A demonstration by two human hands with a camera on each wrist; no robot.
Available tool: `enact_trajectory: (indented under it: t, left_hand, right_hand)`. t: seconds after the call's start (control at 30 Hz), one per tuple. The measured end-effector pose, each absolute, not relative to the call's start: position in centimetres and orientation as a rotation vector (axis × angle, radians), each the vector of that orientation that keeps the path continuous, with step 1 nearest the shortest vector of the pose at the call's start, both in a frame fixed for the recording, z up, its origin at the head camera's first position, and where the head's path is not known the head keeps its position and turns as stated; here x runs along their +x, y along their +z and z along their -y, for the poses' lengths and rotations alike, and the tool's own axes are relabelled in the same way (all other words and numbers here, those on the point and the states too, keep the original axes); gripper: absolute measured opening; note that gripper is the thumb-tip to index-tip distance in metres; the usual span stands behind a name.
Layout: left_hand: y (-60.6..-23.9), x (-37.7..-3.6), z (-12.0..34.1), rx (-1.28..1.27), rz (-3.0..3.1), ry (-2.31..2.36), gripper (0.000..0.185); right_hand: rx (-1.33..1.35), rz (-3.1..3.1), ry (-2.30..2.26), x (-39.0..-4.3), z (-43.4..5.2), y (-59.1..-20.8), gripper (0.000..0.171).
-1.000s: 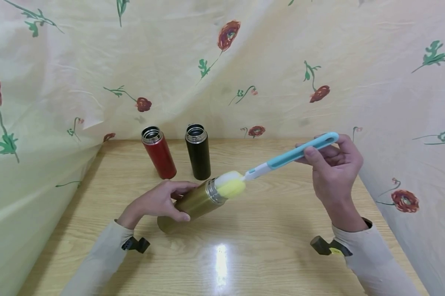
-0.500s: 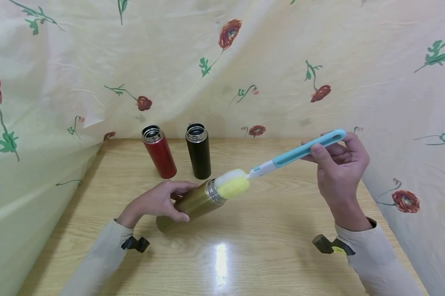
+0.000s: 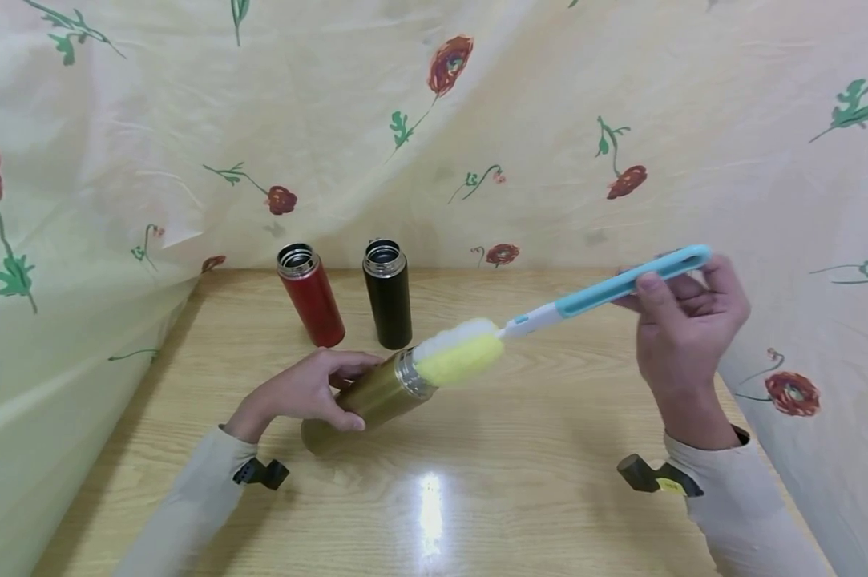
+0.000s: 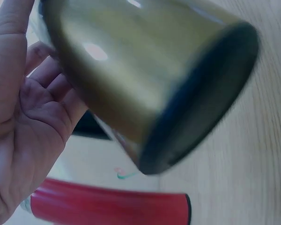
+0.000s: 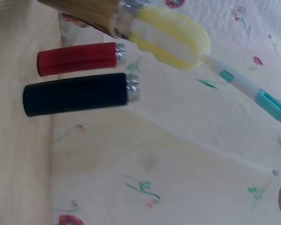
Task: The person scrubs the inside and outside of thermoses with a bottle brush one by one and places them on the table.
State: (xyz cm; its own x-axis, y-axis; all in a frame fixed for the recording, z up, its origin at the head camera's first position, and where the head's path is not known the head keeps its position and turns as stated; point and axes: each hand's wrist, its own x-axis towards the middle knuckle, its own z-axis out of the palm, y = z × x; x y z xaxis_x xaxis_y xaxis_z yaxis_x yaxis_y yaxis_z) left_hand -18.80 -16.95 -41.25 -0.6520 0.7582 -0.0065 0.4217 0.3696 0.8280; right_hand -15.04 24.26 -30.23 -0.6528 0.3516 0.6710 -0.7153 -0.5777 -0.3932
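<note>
A person's left hand grips a gold flask tilted on its base edge on the table, mouth pointing up and right. The right hand pinches the blue handle of a bottle brush, whose yellow-and-white sponge head sits mostly outside the flask's steel rim, only its tip at the mouth.

Done well, by this view, the stroke calls for the handle to stay in line with the flask's axis, so the sponge slides without catching the rim, and for a firm left grip so the tilted flask does not roll.

A red flask and a black flask stand open, just beside each other, behind the gold one; they are near the left hand and could be knocked. A floral cloth hangs behind and at both sides.
</note>
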Motion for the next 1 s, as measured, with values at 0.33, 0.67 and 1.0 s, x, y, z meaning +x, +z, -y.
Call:
enact_trajectory:
  t: [0.33,0.67,1.0]
  left_hand:
    - [-42.7,-19.1,17.6,0.888,-2.284,1.311,0.074]
    - [-43.6,-18.7,15.4,0.805,-2.114,1.756,0.067]
    - [-43.7,-17.9,12.7,0.789,-1.914,2.046,0.068]
  right_hand:
    - [0.472,0.832,2.188,-15.2,-27.3,-29.9,0.016]
    - [0.365,0.755,2.209,-15.3,-28.2,-30.6,0.014]
    - [0.302,0.777,2.254,-15.6,-27.5,-31.3,0.015]
